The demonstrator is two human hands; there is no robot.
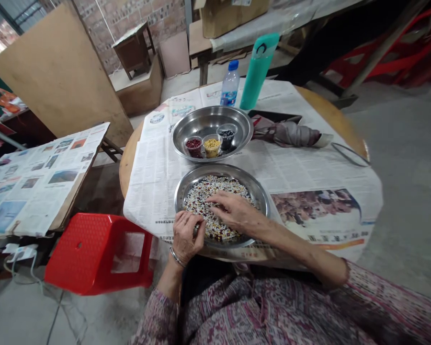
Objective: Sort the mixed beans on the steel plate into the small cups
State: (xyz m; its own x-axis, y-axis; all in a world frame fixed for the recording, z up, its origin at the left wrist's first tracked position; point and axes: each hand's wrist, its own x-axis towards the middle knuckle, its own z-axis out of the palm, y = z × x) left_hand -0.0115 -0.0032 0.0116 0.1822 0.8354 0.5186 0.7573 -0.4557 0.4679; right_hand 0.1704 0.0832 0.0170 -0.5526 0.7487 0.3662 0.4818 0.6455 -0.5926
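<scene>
- Left hand [188, 237]: fingers bunched together at the near rim of the steel plate [263, 203]; too small to tell whether they hold a bean.
- Right hand [237, 212]: fingers spread wide, touching the mixed beans [204, 197].
- Plate: filled with those white, red and dark beans, on newspaper [301, 167] covering the round wooden surface [339, 115].
- Steel basin [215, 111], just beyond: holds three small clear cups, of red beans [194, 145], yellow grains [212, 147] and black beans [226, 136].

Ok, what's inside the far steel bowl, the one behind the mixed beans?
The far steel bowl holds three small clear cups: a red-bean cup, a yellow-grain cup and a black-bean cup. The cups cover the bowl's floor beneath them, so anything there is hidden.
</scene>
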